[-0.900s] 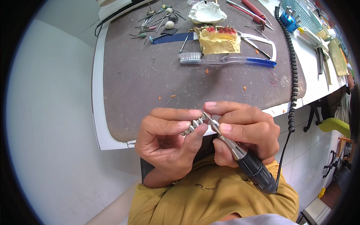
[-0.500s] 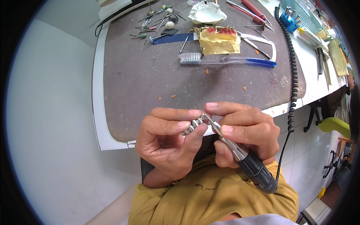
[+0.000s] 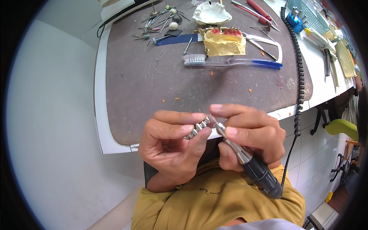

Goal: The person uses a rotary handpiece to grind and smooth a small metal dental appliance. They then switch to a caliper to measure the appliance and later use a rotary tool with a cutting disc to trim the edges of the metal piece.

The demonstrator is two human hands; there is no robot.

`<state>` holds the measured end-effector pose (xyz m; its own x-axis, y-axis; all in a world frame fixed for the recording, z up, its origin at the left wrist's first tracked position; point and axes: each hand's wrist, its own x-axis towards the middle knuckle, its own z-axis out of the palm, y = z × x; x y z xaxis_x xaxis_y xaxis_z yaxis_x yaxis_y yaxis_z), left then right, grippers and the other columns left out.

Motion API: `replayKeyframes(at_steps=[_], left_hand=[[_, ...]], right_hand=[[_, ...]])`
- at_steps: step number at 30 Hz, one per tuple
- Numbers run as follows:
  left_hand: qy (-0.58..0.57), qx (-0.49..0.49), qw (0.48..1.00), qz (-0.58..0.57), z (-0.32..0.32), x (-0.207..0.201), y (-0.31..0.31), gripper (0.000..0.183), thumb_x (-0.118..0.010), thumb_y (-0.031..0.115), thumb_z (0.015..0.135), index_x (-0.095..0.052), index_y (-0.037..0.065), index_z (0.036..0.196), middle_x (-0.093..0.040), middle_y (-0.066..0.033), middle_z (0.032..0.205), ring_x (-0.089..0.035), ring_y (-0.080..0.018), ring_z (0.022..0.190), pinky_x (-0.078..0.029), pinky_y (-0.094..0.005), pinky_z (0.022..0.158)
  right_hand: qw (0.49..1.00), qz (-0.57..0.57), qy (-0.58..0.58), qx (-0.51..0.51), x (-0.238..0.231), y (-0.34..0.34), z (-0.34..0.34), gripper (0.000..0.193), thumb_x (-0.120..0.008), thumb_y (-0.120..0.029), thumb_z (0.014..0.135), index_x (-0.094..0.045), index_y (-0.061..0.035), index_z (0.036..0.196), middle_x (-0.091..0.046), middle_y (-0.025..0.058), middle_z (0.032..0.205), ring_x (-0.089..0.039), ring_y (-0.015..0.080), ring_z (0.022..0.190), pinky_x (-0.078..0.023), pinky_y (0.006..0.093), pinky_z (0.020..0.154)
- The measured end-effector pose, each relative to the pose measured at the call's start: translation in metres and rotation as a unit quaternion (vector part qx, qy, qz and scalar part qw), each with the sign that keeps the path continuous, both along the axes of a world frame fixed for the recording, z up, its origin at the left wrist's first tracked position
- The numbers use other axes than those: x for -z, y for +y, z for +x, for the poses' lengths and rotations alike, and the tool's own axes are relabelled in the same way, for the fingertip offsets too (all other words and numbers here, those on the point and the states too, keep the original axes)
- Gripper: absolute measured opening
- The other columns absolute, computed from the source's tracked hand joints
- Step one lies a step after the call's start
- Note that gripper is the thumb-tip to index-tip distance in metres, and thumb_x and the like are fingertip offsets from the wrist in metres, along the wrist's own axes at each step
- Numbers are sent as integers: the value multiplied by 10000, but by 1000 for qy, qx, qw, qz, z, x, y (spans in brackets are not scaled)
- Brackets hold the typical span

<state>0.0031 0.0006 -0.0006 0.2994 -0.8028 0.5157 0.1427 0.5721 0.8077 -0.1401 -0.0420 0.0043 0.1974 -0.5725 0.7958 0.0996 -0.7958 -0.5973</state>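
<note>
Between the thumb and fingers of my left hand (image 3: 168, 143) is a curved silver metal dental bridge (image 3: 197, 128) with several tooth shapes. My right hand (image 3: 253, 136) grips a dental handpiece (image 3: 251, 163) like a pen; it has a silver nose and a black rear body. The thin bur at its tip meets, or nearly meets, the upper right end of the bridge; exact contact is too small to tell. Both hands are close together in front of the table's near edge, above my lap. Part of the bridge hides behind my left fingertips.
On the brown mat (image 3: 138, 88) lie a toothbrush (image 3: 234, 62), a yellow dental model (image 3: 226, 44), a white plaster cast (image 3: 212, 13), metal calipers (image 3: 280, 50) and several loose burs (image 3: 163, 23). A black coiled cord (image 3: 298, 69) hangs over the table's right side.
The handpiece has tilted slightly, its rear end shifting a little left. The bur tip and bridge have moved only minutely; both hands keep their holds.
</note>
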Motion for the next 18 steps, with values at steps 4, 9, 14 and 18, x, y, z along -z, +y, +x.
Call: replayKeyframes(at_steps=[4,9,14,18], left_hand=[[47,13,999,0,-4,-5,-3,279,-682,-134,795,-499,1,955,-579,-190,1038,-677,-218,908,-588,-330,851],[70,36,997,7,-2,-3,-3,285,-658,-138,813,-483,5,986,-565,-182,1038,-671,-233,927,-585,-336,854],[65,60,996,11,1,-3,-4,297,-664,-137,810,-484,6,998,-580,-193,1031,-652,-220,945,-573,-319,835],[50,58,997,20,3,-2,-4,320,-678,-129,807,-490,1,1031,-600,-201,1028,-644,-198,930,-560,-290,808]], right_hand=[[1000,-10,0,6,3,2,-4,311,-759,-195,834,-576,-41,1032,-643,123,821,-695,373,896,-575,471,824],[999,-10,33,-4,-5,2,-7,276,-768,-172,814,-599,-72,1008,-664,106,822,-698,352,937,-518,508,930],[1000,-8,11,-14,-7,1,-3,281,-794,-60,757,-613,-50,972,-698,138,871,-700,347,957,-524,516,919],[1000,-1,5,-20,-7,1,-2,283,-793,-56,758,-612,-50,975,-700,141,877,-698,350,959,-518,523,925]])
